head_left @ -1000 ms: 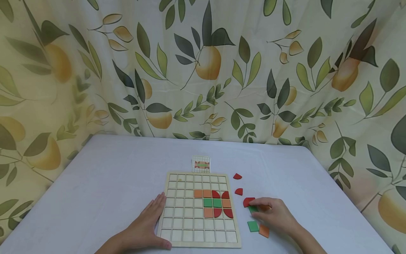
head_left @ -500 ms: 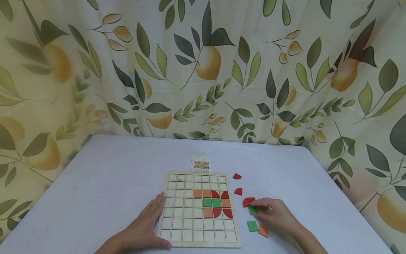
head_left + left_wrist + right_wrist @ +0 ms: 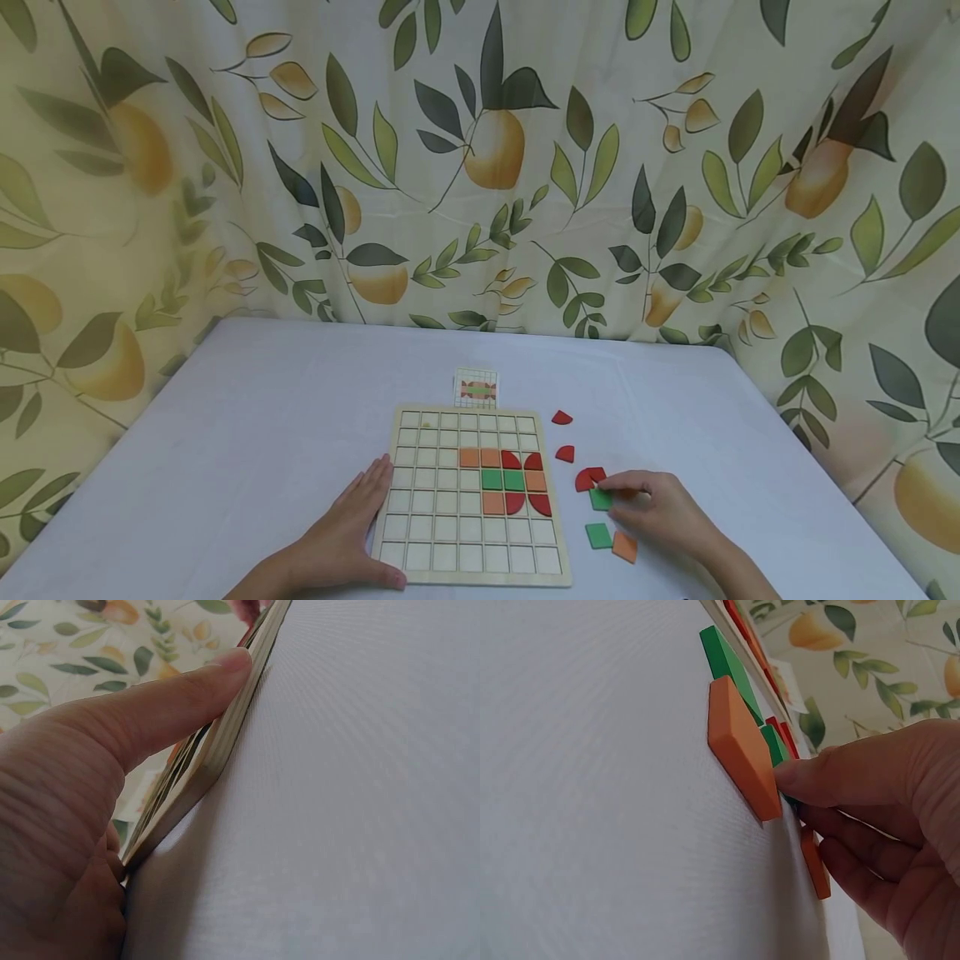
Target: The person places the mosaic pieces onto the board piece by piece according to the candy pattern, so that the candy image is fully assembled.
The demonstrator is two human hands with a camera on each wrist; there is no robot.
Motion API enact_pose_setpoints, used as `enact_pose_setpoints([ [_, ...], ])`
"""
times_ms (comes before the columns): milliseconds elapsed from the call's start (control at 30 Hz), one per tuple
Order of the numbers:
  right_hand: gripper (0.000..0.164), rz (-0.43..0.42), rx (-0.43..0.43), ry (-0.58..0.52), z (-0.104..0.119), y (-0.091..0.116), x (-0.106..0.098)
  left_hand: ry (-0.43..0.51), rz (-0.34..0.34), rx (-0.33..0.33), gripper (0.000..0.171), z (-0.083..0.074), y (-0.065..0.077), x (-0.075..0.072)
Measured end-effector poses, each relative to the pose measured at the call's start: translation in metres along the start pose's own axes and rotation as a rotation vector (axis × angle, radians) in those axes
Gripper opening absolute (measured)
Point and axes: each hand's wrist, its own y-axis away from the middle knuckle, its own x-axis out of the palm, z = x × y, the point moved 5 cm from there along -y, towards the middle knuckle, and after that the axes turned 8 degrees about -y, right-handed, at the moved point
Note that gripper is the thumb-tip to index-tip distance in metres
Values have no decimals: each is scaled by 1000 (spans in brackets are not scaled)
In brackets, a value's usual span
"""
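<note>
My left hand [image 3: 341,525] rests at the left edge of a wooden grid board [image 3: 435,577], fingers straight along its side. In the left wrist view the thumb [image 3: 187,697] lies on the rim near a corner. To the board's right, my right hand [image 3: 660,508] pinches a green square tile [image 3: 601,499] between thumb and fingers, low over the cloth. Red quarter-round tiles [image 3: 587,479] lie just beyond its fingertips. Nearer me are another green tile [image 3: 598,536] and an orange tile [image 3: 625,547]. A further orange tile [image 3: 816,862] shows under the fingers in the right wrist view.
Orange, green and red tiles [image 3: 513,480] fill several of the board's cells. A small pattern card [image 3: 476,389] lies behind the board. Two more red quarter-round tiles [image 3: 565,453] sit off its right edge. A white cloth [image 3: 300,383] covers the table, with a printed curtain [image 3: 480,208] behind.
My right hand has shifted slightly to the right and towards me with the green tile, so more of the red tiles by its fingertips shows. The left hand stays put.
</note>
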Motion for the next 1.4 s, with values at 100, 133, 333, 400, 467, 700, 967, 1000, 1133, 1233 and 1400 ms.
enact_pose_setpoints([
  [100, 28, 1, -11, 8, 0, 0, 0, 4, 0, 2, 129, 0, 0, 0],
  [133, 28, 3, -19, 11, 0, 0, 0, 4, 0, 3, 129, 0, 0, 0],
  [333, 26, 12, -38, 17, -1, 0, -1, -2, -2, 6, 129, 0, 0, -1],
  [400, 25, 13, -40, 14, -1, -1, -1, 0, 0, 4, 129, 0, 0, 0],
  [467, 25, 16, -49, 9, -1, 0, -1, 2, 0, 3, 129, 0, 0, 0],
  [700, 26, 1, -41, -25, -3, 0, -1, 5, -5, 9, 129, 1, 0, 1],
  [967, 23, 8, -110, -57, 8, -7, 8, 17, 20, -8, 129, 1, 0, 0],
  [1000, 23, 12, -117, -58, 9, -9, 10, 18, 20, -8, 129, 1, 0, 0],
  [1133, 23, 25, -149, -60, 16, -12, 14, 19, 15, -3, 129, 0, 0, 0],
  [1233, 23, 44, -138, -85, 20, -15, 18, 18, 13, -3, 129, 1, 0, 0],
  [1400, 24, 83, -123, -136, 28, -20, 25, 15, 13, -6, 129, 1, 0, 1],
])
